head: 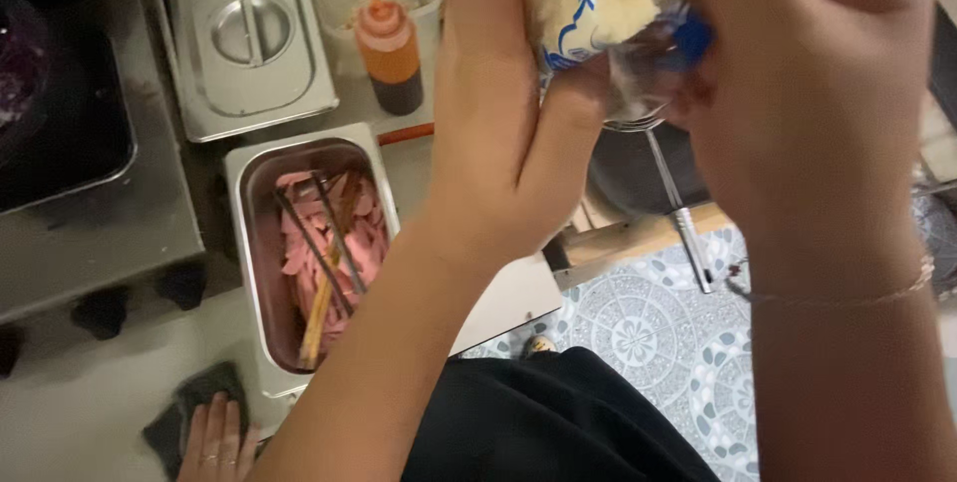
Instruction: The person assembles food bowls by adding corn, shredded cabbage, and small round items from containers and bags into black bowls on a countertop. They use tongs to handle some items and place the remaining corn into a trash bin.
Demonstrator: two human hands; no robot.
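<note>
**Both hands closed on a plastic packet above the counter edge**

The left hand has its fingers wrapped round the side of a clear plastic packet with blue print and pale yellow contents; the thumb lies along the packet's lower edge. The right hand clenches the opposite side, fingers bunching the loose film. The packet is held in the air between the two palms, above a dark round pan with a metal handle beyond the counter's right edge.

On the steel counter, near its front edge, stands a rectangular steel tray of pink sliced sausage with wooden chopsticks and dark tongs lying in it. Behind it, toward the rear edge, sit a lidded steel container and an orange squeeze bottle with dark sauce. At the front left corner another person's hand, wearing a ring, rests on a dark grey cloth. A patterned tile floor shows below
</note>
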